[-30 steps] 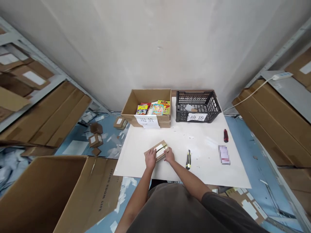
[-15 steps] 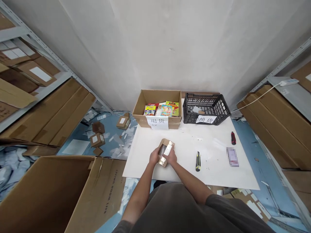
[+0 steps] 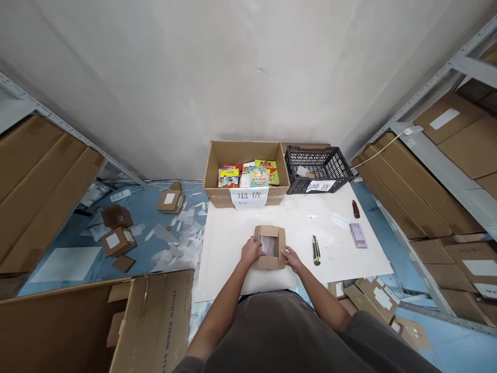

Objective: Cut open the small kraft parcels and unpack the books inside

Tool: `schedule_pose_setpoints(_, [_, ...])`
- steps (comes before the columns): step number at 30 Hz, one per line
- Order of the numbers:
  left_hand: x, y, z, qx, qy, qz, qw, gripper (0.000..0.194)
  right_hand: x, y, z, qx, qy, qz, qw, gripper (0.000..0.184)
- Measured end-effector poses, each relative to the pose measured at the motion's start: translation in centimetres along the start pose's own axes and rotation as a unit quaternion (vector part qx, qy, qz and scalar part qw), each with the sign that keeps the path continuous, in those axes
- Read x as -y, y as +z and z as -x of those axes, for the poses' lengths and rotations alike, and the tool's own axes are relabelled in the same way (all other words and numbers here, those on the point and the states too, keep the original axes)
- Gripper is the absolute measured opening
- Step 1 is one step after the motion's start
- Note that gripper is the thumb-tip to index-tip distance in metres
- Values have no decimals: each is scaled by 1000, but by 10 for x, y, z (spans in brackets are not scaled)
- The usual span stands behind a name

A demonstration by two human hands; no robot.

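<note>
A small cardboard box point(image 3: 282, 239) stands on the white table point(image 3: 225, 277) in front of me, its flaps spread and its top open. Something pale, perhaps clear plastic, shows inside; I cannot tell its kind. My left hand point(image 3: 251, 252) is closed on the box's left side, fingertips by the opening. At the lower right edge, my right hand point(image 3: 292, 259) pinches the cardboard. To the right of the box lies a yellow-and-black utility knife point(image 3: 316, 250).
At the table's back stand a large carton point(image 3: 217, 194) holding colourful booklets and a black plastic crate point(image 3: 298, 186). A red knife point(image 3: 355, 209) and a blurred purple item point(image 3: 357, 235) lie right. A big open carton point(image 3: 163, 316) is at lower left; paper scraps litter the floor.
The small box has opened, its flaps now folded outward. My right hand has moved from its taped top to its right edge. The camera view has turned right.
</note>
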State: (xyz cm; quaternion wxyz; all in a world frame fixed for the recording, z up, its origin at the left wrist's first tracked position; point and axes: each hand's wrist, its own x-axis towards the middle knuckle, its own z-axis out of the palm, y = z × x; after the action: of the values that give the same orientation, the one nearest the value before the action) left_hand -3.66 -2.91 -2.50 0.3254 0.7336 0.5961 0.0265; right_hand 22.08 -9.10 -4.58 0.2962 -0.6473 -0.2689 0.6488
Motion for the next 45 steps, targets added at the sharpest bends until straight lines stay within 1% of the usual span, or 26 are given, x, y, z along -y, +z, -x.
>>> schedule_pose_setpoints(3, [20, -4, 8, 48, 32, 56, 997, 101, -8, 24, 0, 42, 37, -54, 997, 51])
schedule_pose_setpoints(5, [33, -5, 20, 58, 50, 63, 995, 127, -8, 46, -3, 90, 44, -65, 993, 50])
schedule_pose_setpoints(6, [39, -4, 27, 51, 49, 59, 996, 134, -7, 57, -5, 110, 48, -60, 991, 49])
schedule_pose_setpoints(8, [49, -2, 43, 17, 20, 51, 998, 137, -4, 77, -11, 117, 48, -38, 991, 49])
schedule_pose_setpoints(10, [56, 1, 56, -20, -9, 52, 998, 125, 0, 92, -18, 89, 47, -17, 995, 49])
schedule_pose_setpoints(11, [59, 2, 61, -35, -14, 56, 998, 112, 3, 96, -21, 68, 47, -12, 996, 50])
schedule_pose_setpoints(14, [66, 5, 70, -72, -7, 87, 994, 56, 12, 102, -31, -2, 34, 12, 999, 53])
schedule_pose_setpoints(15, [68, 6, 71, -84, -9, 98, 992, 43, 15, 102, -34, -23, 22, 27, 999, 53])
schedule_pose_setpoints(16, [69, 7, 71, -96, -14, 106, 990, 36, 17, 102, -36, -39, 8, 44, 998, 52])
schedule_pose_setpoints(17, [70, 8, 70, -106, -21, 109, 988, 34, 20, 101, -38, -45, -2, 60, 997, 50])
schedule_pose_setpoints(19, [71, 10, 67, -116, -31, 107, 987, 39, 23, 100, -39, -41, -12, 86, 995, 47])
schedule_pose_setpoints(20, [71, 10, 66, -113, -32, 106, 987, 45, 25, 99, -38, -47, -15, 105, 993, 46])
schedule_pose_setpoints(22, [70, 12, 65, -99, -29, 114, 988, 62, 28, 97, -35, -97, -29, 177, 979, 48])
schedule_pose_setpoints(24, [71, 13, 66, -82, -18, 125, 989, 84, 32, 97, -29, -160, -77, 283, 942, 47])
schedule_pose_setpoints(25, [71, 14, 68, -76, -14, 128, 989, 93, 34, 98, -27, -174, -117, 336, 918, 42])
schedule_pose_setpoints(26, [72, 15, 69, -71, -10, 128, 989, 100, 37, 101, -25, -167, -161, 381, 895, 34])
schedule_pose_setpoints(28, [71, 17, 71, -69, -10, 123, 990, 105, 42, 111, -24, -101, -238, 444, 858, 20])
schedule_pose_setpoints(29, [70, 18, 72, -71, -12, 119, 990, 103, 44, 119, -25, -53, -260, 463, 846, 18])
schedule_pose_setpoints(31, [68, 20, 73, -76, -16, 114, 990, 94, 48, 136, -30, 32, -272, 481, 833, 19])
schedule_pose_setpoints(33, [64, 22, 75, -84, -17, 114, 990, 81, 51, 151, -37, 75, -272, 482, 830, 25])
schedule_pose_setpoints(35, [62, 24, 78, -97, -14, 127, 987, 61, 54, 161, -45, 71, -285, 462, 837, 45])
schedule_pose_setpoints(37, [61, 28, 82, -115, -3, 146, 983, 38, 61, 165, -54, 41, -308, 433, 846, 62])
schedule_pose_setpoints(38, [61, 30, 84, -126, 4, 154, 980, 30, 66, 165, -59, 29, -316, 424, 848, 68])
schedule_pose_setpoints(40, [60, 33, 87, -149, 17, 165, 975, 25, 79, 164, -70, 23, -315, 436, 843, 75])
schedule_pose_setpoints(42, [60, 36, 88, -167, 22, 170, 971, 24, 92, 164, -80, 33, -299, 472, 829, 78])
schedule_pose_setpoints(45, [58, 38, 90, -186, 18, 176, 967, 24, 100, 167, -86, 7, -311, 504, 806, 70])
